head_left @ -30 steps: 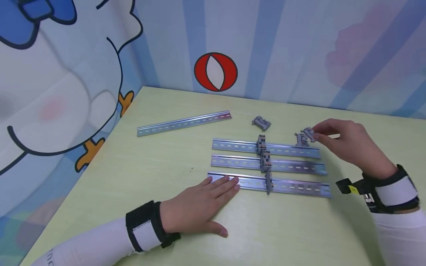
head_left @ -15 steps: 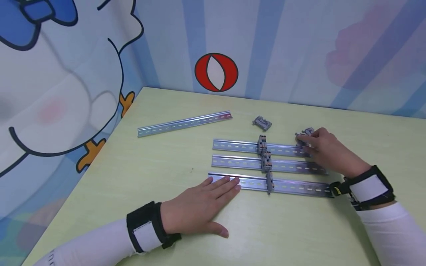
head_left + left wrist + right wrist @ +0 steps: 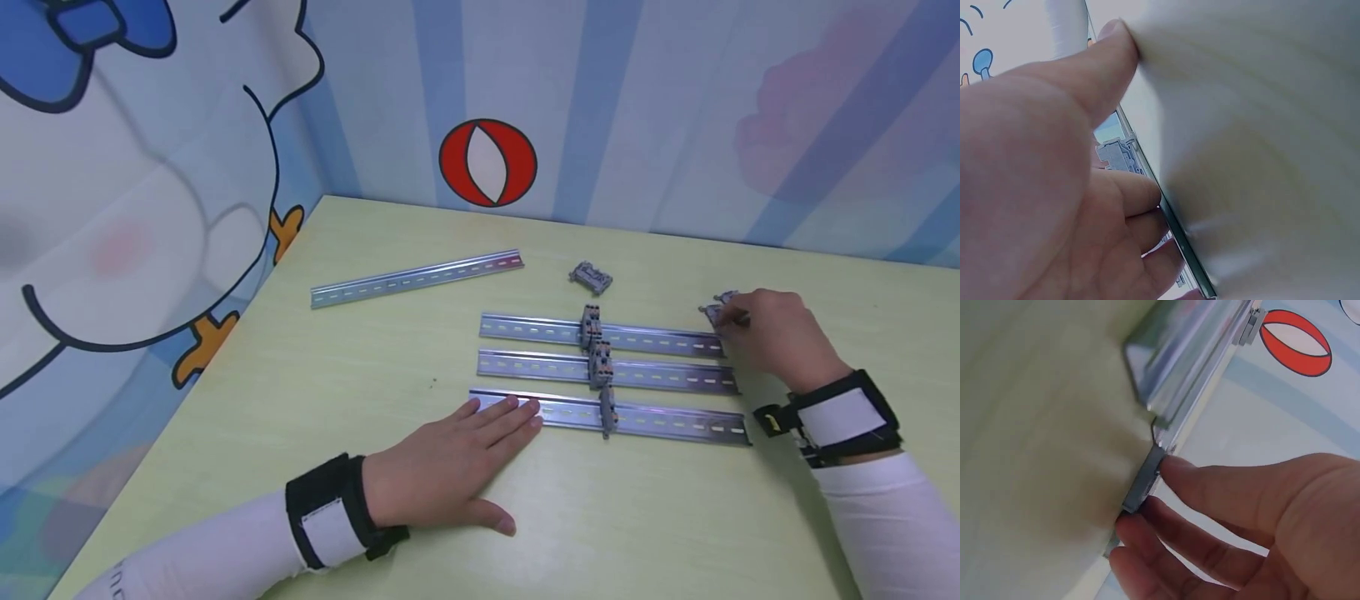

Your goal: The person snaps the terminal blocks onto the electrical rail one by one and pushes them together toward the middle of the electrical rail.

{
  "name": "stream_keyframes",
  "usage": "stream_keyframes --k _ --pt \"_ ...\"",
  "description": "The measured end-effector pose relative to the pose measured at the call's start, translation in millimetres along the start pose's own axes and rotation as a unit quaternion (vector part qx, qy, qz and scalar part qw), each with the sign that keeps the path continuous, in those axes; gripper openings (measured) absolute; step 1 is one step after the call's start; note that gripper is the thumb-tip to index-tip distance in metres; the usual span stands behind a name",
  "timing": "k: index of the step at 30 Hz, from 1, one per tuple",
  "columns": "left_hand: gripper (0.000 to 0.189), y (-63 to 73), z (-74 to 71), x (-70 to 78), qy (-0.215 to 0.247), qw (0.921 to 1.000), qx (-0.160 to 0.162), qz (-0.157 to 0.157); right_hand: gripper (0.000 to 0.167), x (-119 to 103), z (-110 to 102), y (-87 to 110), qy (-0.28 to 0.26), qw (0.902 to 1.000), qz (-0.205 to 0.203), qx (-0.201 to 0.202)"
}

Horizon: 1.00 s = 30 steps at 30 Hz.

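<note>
My left hand (image 3: pixel 453 462) lies flat with straight fingers on the left end of the nearest slotted metal DIN rail (image 3: pixel 675 422). A narrow grey terminal block (image 3: pixel 607 412) stands clipped across that rail. My right hand (image 3: pixel 783 337) is past the right end of the farthest of the three parallel rails, pinching a grey terminal block (image 3: pixel 1142 480) between thumb and fingers, low over the table. Another grey terminal block (image 3: pixel 726 296) shows just behind those fingertips, partly hidden. The middle rail (image 3: pixel 525 365) and far rail (image 3: pixel 525 327) carry clipped grey blocks (image 3: pixel 599 367) too.
A fourth DIN rail (image 3: pixel 416 279) lies slanted at the back left of the pale table (image 3: pixel 360 358). One loose grey terminal block (image 3: pixel 591 277) lies behind the far rail. Printed walls (image 3: pixel 637 108) bound the table at the back and left.
The right hand moved left to the loose terminal blocks behind the far rail's right end, then shifted right with a block in its fingers. The left hand has stayed put.
</note>
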<state>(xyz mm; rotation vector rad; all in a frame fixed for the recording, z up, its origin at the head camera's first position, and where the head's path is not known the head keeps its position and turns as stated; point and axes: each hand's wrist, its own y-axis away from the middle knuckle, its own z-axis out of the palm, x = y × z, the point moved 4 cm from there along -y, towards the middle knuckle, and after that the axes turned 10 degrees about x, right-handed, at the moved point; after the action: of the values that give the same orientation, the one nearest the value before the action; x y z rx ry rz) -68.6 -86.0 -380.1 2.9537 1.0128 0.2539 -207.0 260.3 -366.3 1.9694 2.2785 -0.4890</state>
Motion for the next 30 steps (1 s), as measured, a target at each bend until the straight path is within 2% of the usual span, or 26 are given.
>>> stream_keyframes --k 8,11,15,21,23,30 --pt "0.098 -0.3 0.9 -0.3 -0.003 1.0000 0.005 0.002 0.025 10.1 -7.1 0.5 0.026 0.9993 0.028 0.004" --pt "0.098 -0.4 1.4 -0.7 -0.002 1.0000 0.005 0.002 0.024 15.0 -9.2 1.4 0.030 0.9985 0.044 -0.008" --pt "0.098 -0.2 1.3 -1.1 -0.004 1.0000 0.005 0.002 0.021 18.2 -10.3 2.0 0.006 0.9981 0.053 -0.032" --pt "0.098 -0.6 1.0 -0.9 -0.001 1.0000 0.001 0.000 0.043 21.5 -13.6 1.2 -0.027 0.9962 0.068 -0.048" --pt "0.098 -0.5 0.8 -0.6 0.001 1.0000 -0.001 0.000 0.046 22.1 -14.5 0.9 -0.028 0.9961 0.065 -0.052" --pt "0.098 -0.3 0.2 -0.2 0.001 1.0000 -0.003 -0.002 0.035 21.0 -18.5 1.1 -0.007 0.9971 0.026 -0.071"
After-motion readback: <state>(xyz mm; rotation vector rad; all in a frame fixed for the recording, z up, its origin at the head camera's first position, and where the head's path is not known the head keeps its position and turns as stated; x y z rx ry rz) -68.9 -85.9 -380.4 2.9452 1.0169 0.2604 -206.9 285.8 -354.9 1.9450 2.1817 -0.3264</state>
